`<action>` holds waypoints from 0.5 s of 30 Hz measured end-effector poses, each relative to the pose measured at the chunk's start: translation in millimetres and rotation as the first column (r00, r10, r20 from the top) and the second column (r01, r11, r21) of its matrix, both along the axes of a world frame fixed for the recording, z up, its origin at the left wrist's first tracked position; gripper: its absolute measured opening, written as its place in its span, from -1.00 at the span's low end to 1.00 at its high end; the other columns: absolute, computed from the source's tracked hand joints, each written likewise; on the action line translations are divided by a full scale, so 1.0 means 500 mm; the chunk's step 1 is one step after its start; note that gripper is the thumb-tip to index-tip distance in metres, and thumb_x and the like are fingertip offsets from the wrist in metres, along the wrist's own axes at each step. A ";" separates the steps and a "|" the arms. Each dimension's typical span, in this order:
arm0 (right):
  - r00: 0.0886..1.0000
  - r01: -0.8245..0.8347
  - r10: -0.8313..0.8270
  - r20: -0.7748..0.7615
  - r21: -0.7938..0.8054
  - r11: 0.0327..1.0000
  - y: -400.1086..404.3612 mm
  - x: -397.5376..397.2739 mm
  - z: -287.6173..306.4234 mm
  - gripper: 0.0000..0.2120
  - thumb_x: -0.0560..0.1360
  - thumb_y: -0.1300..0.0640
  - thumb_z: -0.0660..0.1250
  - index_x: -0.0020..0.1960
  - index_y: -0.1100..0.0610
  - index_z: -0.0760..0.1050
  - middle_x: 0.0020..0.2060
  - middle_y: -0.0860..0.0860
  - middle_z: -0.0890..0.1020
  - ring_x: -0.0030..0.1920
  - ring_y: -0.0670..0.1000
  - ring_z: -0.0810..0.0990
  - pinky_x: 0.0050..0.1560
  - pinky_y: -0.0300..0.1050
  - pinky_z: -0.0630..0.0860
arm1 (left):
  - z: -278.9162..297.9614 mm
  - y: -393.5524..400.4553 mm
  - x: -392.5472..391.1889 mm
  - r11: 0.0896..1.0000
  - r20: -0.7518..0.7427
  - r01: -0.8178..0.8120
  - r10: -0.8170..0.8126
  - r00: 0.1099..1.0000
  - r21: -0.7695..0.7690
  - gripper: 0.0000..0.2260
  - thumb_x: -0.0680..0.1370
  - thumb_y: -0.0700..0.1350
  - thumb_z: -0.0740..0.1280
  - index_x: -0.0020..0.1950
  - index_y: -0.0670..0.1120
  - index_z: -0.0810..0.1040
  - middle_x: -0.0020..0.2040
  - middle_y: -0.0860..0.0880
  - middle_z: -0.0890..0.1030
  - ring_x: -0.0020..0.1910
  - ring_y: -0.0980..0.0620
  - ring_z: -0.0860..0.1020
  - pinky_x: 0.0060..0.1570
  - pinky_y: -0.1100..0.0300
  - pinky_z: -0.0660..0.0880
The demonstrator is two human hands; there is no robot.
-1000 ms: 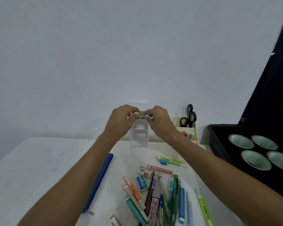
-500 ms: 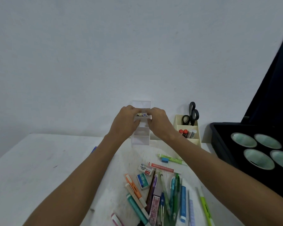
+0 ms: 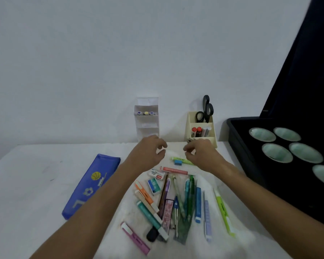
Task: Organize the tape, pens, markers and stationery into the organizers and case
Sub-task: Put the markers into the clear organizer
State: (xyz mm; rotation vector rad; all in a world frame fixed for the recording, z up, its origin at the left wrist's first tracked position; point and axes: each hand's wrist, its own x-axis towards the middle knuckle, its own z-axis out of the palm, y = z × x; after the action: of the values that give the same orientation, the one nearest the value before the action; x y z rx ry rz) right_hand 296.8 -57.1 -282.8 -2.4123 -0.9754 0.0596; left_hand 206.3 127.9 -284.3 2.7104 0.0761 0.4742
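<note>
Head view: white table [image 3: 26, 184], pale wall [image 3: 82, 62]

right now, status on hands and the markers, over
Left hand and right hand empty, fingers loosely curled, above the pile. Markers sit in the clear organizer's top tier. Loose pens not yet sorted; nothing blocking.

Two bare forearms reach in from the bottom edge, with no sleeve, cuff or glove on either one as far as they show. The left hand [image 3: 149, 152] and the right hand [image 3: 201, 153] carry no ring, watch, bracelet or band at the wrist. The fingers [image 3: 162, 144] look slim with short nails, though the picture is too soft to show finer marks.
</note>
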 end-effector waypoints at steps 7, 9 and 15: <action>0.980 0.177 -0.200 -0.025 -0.359 0.916 -0.093 0.046 -0.081 -0.72 0.48 0.22 0.33 0.18 0.13 0.56 0.08 0.08 0.60 0.01 0.07 0.61 -0.05 -0.13 0.55 | -0.049 -0.065 0.046 0.979 -0.377 0.167 -0.112 0.919 0.115 -0.73 0.56 -0.09 0.31 0.25 -0.07 0.58 0.16 -0.07 0.57 0.10 -0.02 0.52 0.09 0.16 0.42; 0.977 0.197 -0.213 0.000 -0.379 0.904 -0.095 0.051 -0.090 -0.75 0.50 0.23 0.29 0.16 0.14 0.54 0.04 0.10 0.59 -0.02 0.09 0.60 -0.12 -0.14 0.52 | -0.061 -0.082 0.059 0.972 -0.419 0.202 -0.134 0.898 0.123 -0.72 0.57 -0.07 0.31 0.26 -0.08 0.57 0.18 -0.07 0.58 0.16 -0.04 0.52 0.14 0.12 0.44; 0.977 0.202 -0.211 0.015 -0.357 0.912 -0.072 0.054 -0.110 -0.83 0.52 0.20 0.25 0.06 0.17 0.55 -0.02 0.14 0.61 -0.06 0.13 0.60 -0.20 -0.15 0.43 | -0.095 -0.131 0.079 0.949 -0.461 0.247 -0.133 0.877 0.196 -0.74 0.57 -0.06 0.29 0.21 -0.08 0.60 0.10 -0.11 0.62 0.10 -0.10 0.54 0.06 0.06 0.50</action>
State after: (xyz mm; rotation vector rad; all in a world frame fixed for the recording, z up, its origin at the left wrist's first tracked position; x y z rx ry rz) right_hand 324.1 -93.2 -337.7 -2.8282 -0.7419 0.2056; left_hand 245.7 62.1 -331.8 2.9800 -0.1410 -0.2179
